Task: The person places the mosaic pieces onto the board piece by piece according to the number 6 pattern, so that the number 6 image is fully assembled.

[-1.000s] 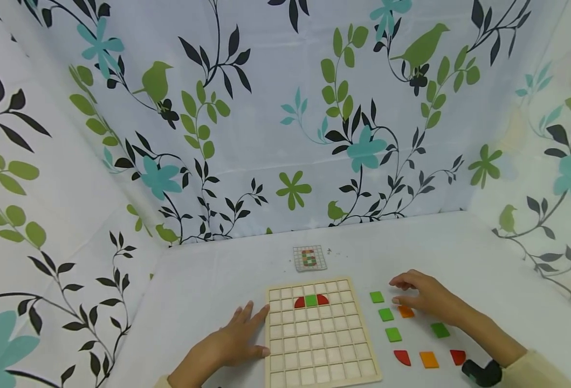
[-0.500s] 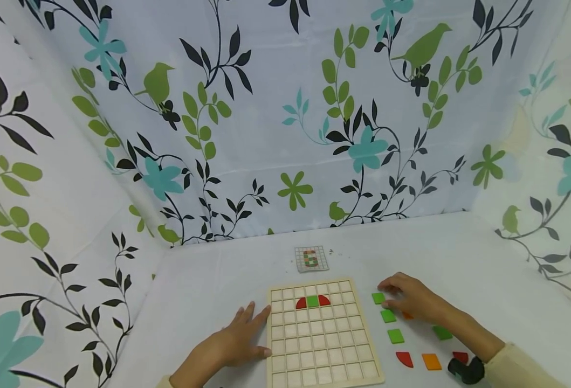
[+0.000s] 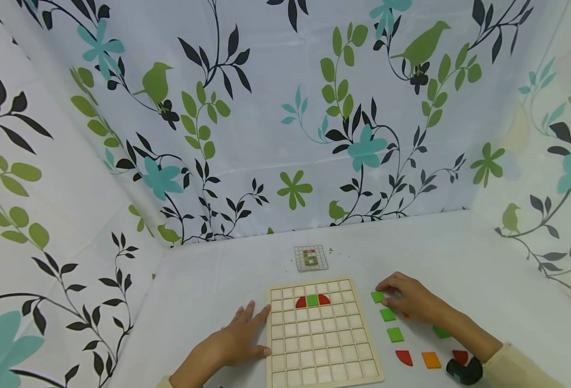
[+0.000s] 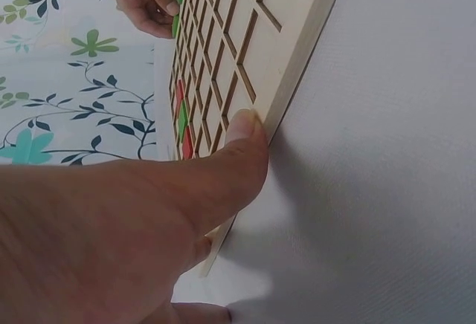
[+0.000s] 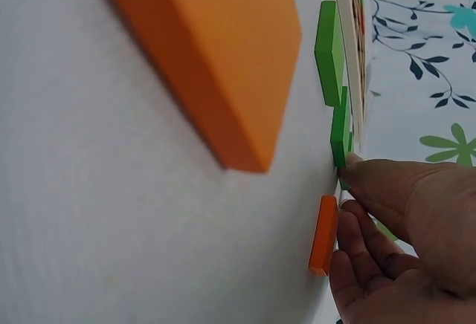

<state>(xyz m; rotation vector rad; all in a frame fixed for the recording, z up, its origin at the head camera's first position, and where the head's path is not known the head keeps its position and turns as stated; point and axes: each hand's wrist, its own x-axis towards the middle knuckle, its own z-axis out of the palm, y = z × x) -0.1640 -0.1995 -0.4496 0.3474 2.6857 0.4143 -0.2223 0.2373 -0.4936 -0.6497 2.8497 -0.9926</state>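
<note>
A wooden grid board (image 3: 321,334) lies on the white table, with a green square tile (image 3: 312,300) between two red quarter-circle tiles (image 3: 301,303) in its upper part. My left hand (image 3: 239,337) rests at the board's left edge, fingers spread; in the left wrist view its thumb (image 4: 242,134) touches the rim. To the right of the board, my right hand (image 3: 406,296) pinches the farthest loose green tile (image 3: 377,297) between thumb and forefinger. That tile lies at table level. An orange tile (image 5: 323,235) sits under this hand, mostly hidden in the head view.
Nearer me lie two green tiles (image 3: 396,334), a red quarter-circle (image 3: 404,358), an orange square (image 3: 431,360) and another red piece (image 3: 460,356) partly behind the wrist camera. A small pattern card (image 3: 311,258) lies beyond the board. Patterned cloth (image 3: 290,134) encloses the table.
My right hand has moved left and down onto the farthest loose green tile and closed its thumb and forefinger on it. The left hand stays at the board's edge.
</note>
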